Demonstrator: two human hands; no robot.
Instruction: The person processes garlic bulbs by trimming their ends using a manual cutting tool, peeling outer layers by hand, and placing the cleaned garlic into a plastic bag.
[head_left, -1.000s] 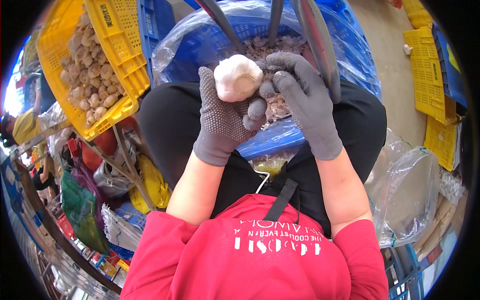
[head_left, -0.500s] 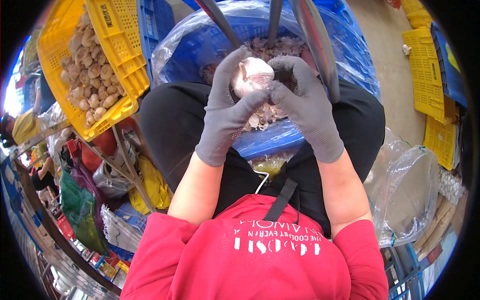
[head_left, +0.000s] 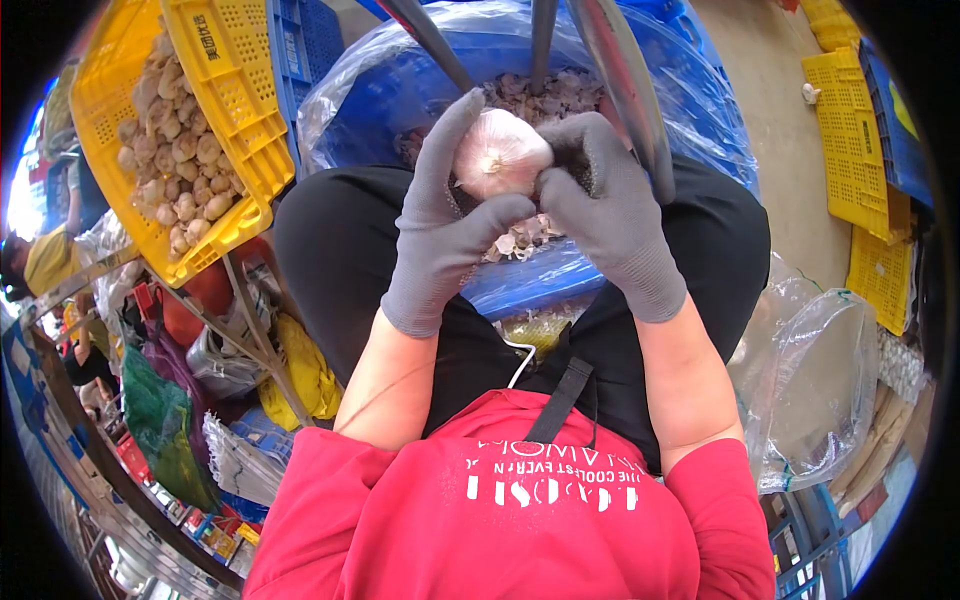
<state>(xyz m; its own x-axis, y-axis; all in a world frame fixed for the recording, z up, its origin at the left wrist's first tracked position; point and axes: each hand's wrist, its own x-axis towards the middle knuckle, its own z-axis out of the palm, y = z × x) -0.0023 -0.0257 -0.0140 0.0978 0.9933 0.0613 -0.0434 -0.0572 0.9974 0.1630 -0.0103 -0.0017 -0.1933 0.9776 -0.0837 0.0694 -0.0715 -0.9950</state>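
Note:
A large whitish-pink garlic bulb [head_left: 500, 155] is held up over the blue tub, its round end with a pale centre facing me. My left hand [head_left: 447, 215], in a grey knit glove, is wrapped round the bulb's left side, thumb below and fingers beyond. My right hand [head_left: 605, 205], gloved alike, is curled closed, with thumb and fingertips against the bulb's right edge. Any loose skin between those fingertips is hidden. Beneath the hands, garlic skins [head_left: 525, 238] lie in the blue tub [head_left: 385, 105], which has a clear plastic liner.
Dark metal bars [head_left: 625, 85] rise over the tub, close to my right hand. A yellow crate [head_left: 235, 75] of garlic bulbs [head_left: 185, 150] stands at the left. Clear plastic bags [head_left: 815, 390] and yellow crates [head_left: 845, 140] are on the right. People are in the far-left background.
The garlic bulb has turned: its stem stub pointed up before, and now its round end faces me. My left hand has shifted slightly left, and the right fingers have curled in more.

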